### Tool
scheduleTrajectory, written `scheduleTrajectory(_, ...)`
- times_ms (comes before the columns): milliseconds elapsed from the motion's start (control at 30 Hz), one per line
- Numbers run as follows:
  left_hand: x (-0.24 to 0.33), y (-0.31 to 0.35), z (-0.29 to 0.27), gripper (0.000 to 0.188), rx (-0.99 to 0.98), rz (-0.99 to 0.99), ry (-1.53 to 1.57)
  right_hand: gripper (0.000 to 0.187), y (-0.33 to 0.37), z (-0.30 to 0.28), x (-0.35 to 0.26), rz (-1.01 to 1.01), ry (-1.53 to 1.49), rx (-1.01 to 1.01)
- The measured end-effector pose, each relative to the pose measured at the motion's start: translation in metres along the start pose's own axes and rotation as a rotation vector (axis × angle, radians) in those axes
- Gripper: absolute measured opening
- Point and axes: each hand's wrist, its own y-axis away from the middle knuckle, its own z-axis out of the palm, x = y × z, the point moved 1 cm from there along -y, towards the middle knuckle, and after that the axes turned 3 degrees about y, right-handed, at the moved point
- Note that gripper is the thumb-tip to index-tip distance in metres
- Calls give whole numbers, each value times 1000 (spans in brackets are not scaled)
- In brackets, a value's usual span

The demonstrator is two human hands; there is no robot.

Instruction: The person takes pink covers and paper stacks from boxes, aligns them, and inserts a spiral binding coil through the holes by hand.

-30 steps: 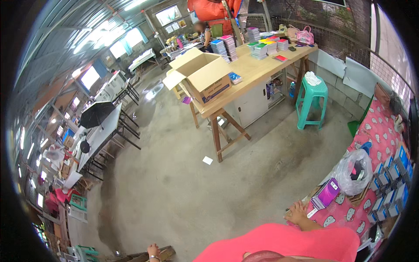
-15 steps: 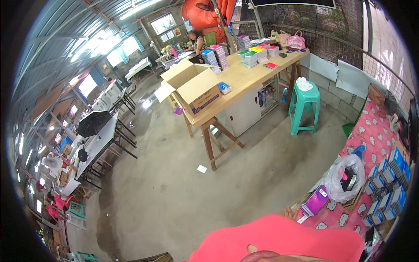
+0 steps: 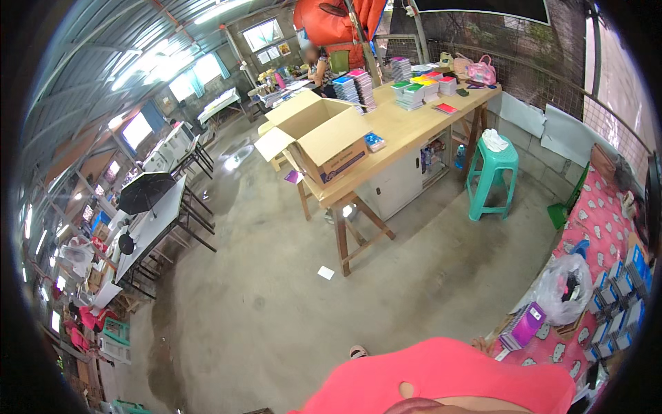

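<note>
Only a small part of my right hand (image 3: pixel 480 343) shows, past the edge of my pink top (image 3: pixel 441 372). It is beside a stack of purple spiral notebooks (image 3: pixel 523 326) at the near edge of a pink cloth-covered table (image 3: pixel 598 228). Whether those fingers touch or hold the notebooks is hidden. My left hand is out of sight. A clear plastic bag (image 3: pixel 562 293) with dark and pink things inside lies just beyond the purple stack. Several stacks of blue and grey notebooks (image 3: pixel 614 324) stand to its right.
Ahead stands a wooden table (image 3: pixel 407 131) with an open cardboard box (image 3: pixel 338 162) and several notebook stacks (image 3: pixel 414 95). A green stool (image 3: pixel 493 169) with a white cloth is at its right. White paper (image 3: pixel 325 273) lies on the floor. A person (image 3: pixel 319 72) sits farther back.
The whole view has shifted a little, so the table and box appear farther right. A sandalled foot now shows beside my top. Less of my right hand is visible.
</note>
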Motion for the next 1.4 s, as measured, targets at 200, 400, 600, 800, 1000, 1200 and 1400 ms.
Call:
scheduleTrajectory(200,-43,-17,-87,33,-13,-7,41,52,-30,-19,-65,96,-35,-101)
scheduleTrajectory(400,-53,-40,-204,32,-7,-68,16,49,-72,-40,-234,-57,-222,-104)
scheduleTrajectory(600,-47,-76,-295,32,12,-114,-90,46,-75,-48,-326,-160,-380,-72)
scheduleTrajectory(800,-16,-108,-286,31,-52,-73,-237,44,-27,-28,-287,-40,-458,-64)
scheduleTrajectory(1000,0,-80,-186,30,-197,-19,-463,47,46,13,-219,170,-544,129)
scheduleTrajectory(1200,-9,-16,-48,30,-368,28,-729,46,128,35,-148,181,-848,-206)
scheduleTrajectory(1400,13,47,78,29,-499,236,-960,44,260,23,-46,156,-1077,-48)
